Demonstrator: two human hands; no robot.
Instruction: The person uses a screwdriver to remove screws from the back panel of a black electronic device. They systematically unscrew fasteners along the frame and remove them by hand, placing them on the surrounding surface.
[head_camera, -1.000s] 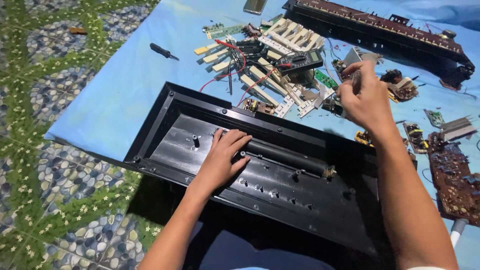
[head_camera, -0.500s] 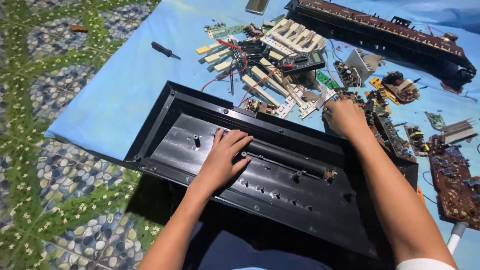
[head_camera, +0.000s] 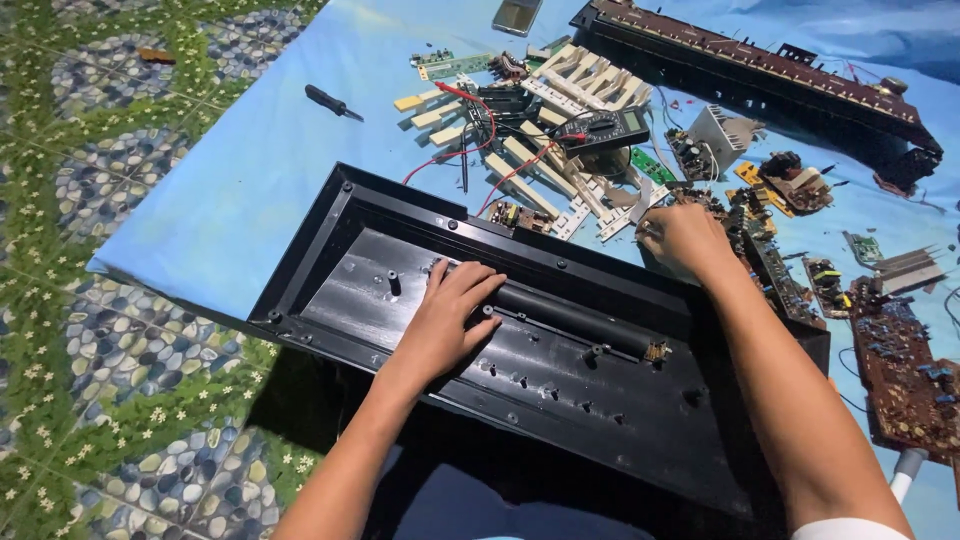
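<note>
- My left hand (head_camera: 447, 322): open, palm flat inside black keyboard casing (head_camera: 560, 400).
- My right hand (head_camera: 683, 238): fingers curled at casing's far rim; grip unclear.
- Multimeter (head_camera: 603, 128): beyond, among loose keys.

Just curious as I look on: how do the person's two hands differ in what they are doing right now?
The left hand lies flat, fingers spread, inside the black plastic casing. The right hand is curled, knuckles up, beyond the casing's far rim among loose circuit boards; whether it grips anything cannot be told. Both are bare and sunlit.
</note>
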